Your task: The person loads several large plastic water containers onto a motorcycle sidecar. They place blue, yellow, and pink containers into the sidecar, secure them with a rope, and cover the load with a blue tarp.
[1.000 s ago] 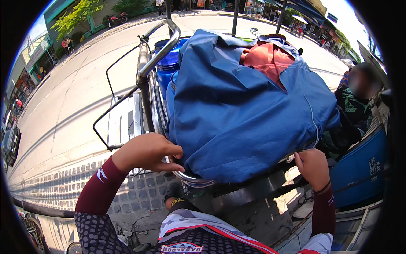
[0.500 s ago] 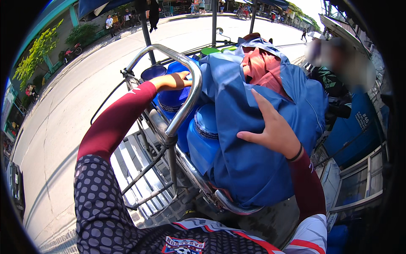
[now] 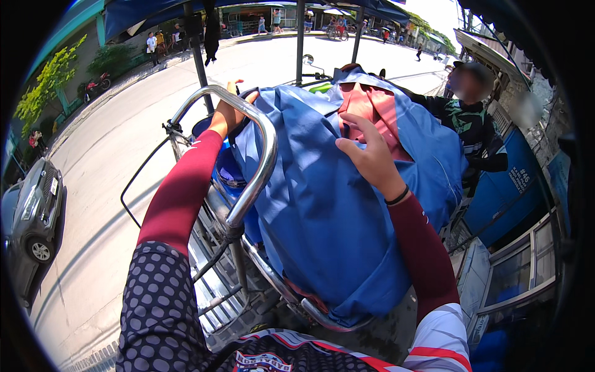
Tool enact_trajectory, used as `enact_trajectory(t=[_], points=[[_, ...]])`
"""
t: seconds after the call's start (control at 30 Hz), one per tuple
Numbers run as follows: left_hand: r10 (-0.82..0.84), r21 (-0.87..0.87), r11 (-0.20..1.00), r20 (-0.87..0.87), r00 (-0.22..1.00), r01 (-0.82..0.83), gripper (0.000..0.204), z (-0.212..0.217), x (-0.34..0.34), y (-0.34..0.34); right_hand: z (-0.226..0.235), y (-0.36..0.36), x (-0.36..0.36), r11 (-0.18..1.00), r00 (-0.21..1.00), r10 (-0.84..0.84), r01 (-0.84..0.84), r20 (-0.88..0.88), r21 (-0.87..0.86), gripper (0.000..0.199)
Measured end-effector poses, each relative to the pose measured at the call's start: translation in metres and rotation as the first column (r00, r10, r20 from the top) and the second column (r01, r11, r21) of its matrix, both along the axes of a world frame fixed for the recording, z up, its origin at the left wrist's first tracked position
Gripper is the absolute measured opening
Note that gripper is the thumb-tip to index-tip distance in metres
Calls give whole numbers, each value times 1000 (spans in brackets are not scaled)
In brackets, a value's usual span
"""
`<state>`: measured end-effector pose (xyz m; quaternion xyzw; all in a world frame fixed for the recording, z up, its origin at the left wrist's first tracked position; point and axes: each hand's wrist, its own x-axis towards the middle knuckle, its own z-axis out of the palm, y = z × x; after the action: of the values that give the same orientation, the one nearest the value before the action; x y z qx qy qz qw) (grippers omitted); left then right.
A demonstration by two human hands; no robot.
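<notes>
Left hand (image 3: 228, 110) grip: reaching past the chrome rail (image 3: 257, 167), fingers tucked at the far left edge of the blue tarp (image 3: 328, 211); can't tell if it's closed on the fabric. Right hand (image 3: 372, 158) grip: flat and spread, palm pressing the tarp's top by the red cloth (image 3: 372, 111), likely pinning it down. Tarp drapes over blue water jugs (image 3: 226, 177) in the cart's metal frame (image 3: 217, 291), covering the load. A person (image 3: 474, 118) stands at the cart's right side.

Chrome rail (image 3: 257, 155) arches across left hand (image 3: 226, 111); blue cloth (image 3: 322, 211) fills the cart; road (image 3: 105, 161) side open.
</notes>
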<state>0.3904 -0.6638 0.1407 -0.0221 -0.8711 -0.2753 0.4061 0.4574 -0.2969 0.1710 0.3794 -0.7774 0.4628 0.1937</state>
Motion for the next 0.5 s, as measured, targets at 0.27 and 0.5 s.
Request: enact_trajectory(t=[0.27, 0.5], points=[[-184, 295, 955, 614, 767, -7, 60, 19, 60, -118, -13, -128, -33, 914, 949, 313, -289, -41, 284, 48], [-472, 530, 809, 326, 819, 255, 30, 85, 164, -174, -50, -247, -58, 923, 937, 189, -67, -294, 378, 103]])
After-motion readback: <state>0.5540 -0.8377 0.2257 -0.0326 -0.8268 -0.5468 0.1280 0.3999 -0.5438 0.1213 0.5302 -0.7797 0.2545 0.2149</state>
